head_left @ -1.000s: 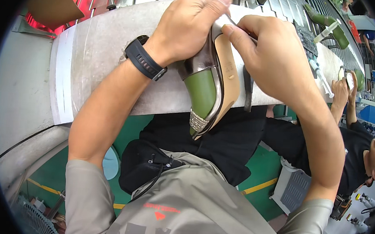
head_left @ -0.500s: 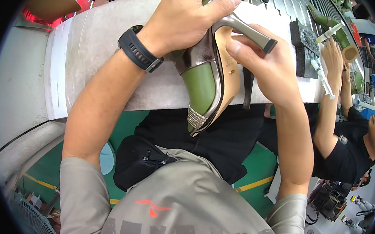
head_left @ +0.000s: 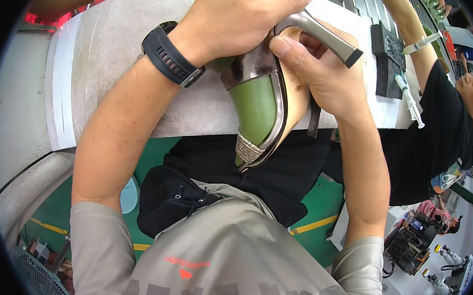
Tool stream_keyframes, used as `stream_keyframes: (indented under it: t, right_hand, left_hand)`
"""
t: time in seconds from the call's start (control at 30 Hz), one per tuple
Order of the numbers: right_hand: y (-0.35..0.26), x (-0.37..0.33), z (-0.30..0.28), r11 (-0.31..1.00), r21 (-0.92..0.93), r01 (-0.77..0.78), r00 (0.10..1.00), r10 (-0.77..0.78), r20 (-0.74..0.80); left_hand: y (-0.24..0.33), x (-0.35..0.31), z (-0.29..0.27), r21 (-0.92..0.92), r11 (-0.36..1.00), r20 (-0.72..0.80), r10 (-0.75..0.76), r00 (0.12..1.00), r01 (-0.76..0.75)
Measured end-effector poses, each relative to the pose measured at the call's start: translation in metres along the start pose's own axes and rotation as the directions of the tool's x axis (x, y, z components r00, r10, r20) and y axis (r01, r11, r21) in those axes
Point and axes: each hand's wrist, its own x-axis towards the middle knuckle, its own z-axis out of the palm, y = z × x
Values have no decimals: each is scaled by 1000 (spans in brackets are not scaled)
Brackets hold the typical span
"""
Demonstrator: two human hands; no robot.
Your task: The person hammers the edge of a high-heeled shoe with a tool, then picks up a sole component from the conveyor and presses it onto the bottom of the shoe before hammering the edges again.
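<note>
A metallic pewter high-heeled shoe [head_left: 252, 68] hangs toe-down over the table's near edge. A green last [head_left: 254, 107] fills it, and a rhinestone band [head_left: 248, 147] crosses the toe. My left hand [head_left: 239, 23] is closed round the shoe's heel end, its thumb stretched toward the base of the heel [head_left: 329, 41]. On the tan sole [head_left: 300, 105], close below the heel, presses the thumb of my right hand [head_left: 332, 72]. That hand's fingers curl behind the heel and are partly hidden. A dark strap [head_left: 313, 121] dangles beside the sole.
The shoe is above a pale worktable [head_left: 110, 73]. Black blocks [head_left: 388, 59] stand at its right, beside a syringe [head_left: 409, 102] and another syringe [head_left: 422, 43]. Metal conveyor slats [head_left: 361, 5] run along the back. A co-worker in a black shirt [head_left: 440, 129] reaches across at the right.
My right thumb has slid along the sole toward the heel base, and the shoe has shifted slightly. The co-worker has leaned in and now reaches farther toward the back.
</note>
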Motion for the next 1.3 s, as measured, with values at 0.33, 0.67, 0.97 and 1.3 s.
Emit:
stream_keyframes:
  t: [0.33, 0.67, 0.97, 1.3]
  right_hand:
    - [1, -5, -1, 1000, 24, 13, 1000, -13, -13]
    - [3, -6, -8, 988, 149, 32, 998, -39, 44]
    - [-44, 8, 23, 709, -604, 364, 900, -435, 33]
    - [-39, 11, 35, 605, -553, 573, 807, -534, 253]
  left_hand:
    - [1, 1, 4, 24, 1000, -14, 1, 1000, 0]
    - [10, 0, -10, 117, 992, 162, 37, 986, -56]
    - [1, -111, -83, 250, 966, -312, 142, 939, -63]
    - [33, -138, -49, 563, 818, -140, 233, 962, -116]
